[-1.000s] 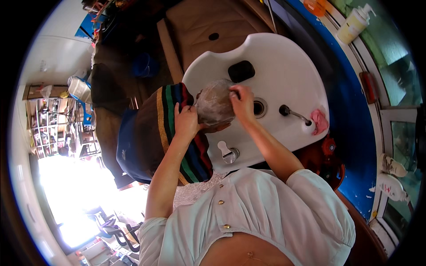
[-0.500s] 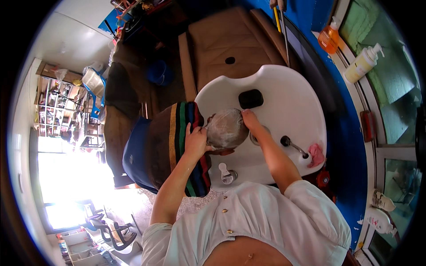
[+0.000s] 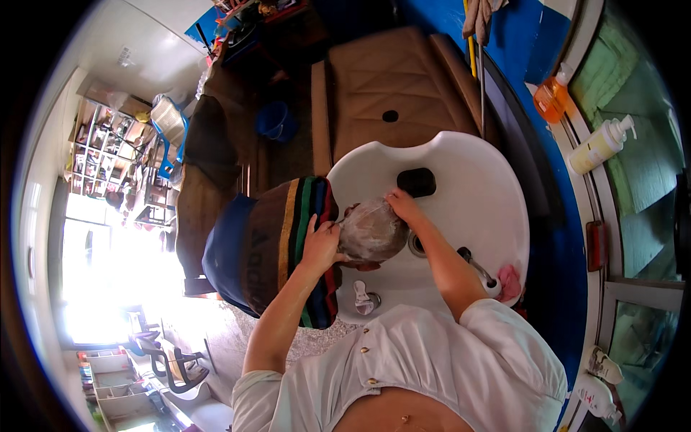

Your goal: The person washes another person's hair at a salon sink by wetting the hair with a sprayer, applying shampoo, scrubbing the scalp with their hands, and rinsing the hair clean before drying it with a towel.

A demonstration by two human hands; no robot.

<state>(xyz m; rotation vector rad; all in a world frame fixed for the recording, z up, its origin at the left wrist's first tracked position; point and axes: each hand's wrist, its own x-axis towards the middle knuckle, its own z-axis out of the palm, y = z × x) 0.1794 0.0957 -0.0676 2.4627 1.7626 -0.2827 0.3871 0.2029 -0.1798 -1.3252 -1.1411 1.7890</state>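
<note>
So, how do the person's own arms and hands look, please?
The left hand and right hand wear no gloves. The forearms are bare, with no watch or bracelet visible. Loose white sleeves, ending near the elbows, belong to a blouse with gold-coloured buttons.

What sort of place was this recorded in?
Most likely a hair salon or barber's shop: there is a white wash basin with a notched rim, a person's lathered head bent over it, and a brown padded couch beside it.
</note>
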